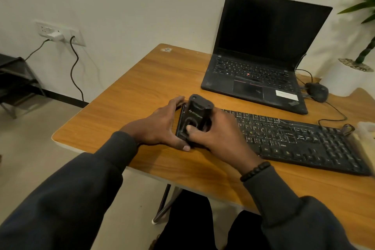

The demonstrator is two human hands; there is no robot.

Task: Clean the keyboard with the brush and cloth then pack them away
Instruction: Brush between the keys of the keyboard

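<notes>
Right hand (218,136) grips the black brush (195,119) upright over the keyboard (304,140); left hand (160,126) clasps its end.

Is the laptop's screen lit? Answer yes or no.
No, the open laptop behind the keyboard shows a wholly black screen.

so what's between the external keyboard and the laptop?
Bare wood tabletop, head view. A strip of it separates the keyboard from the laptop; the mouse and its cable sit off to the right.
</notes>
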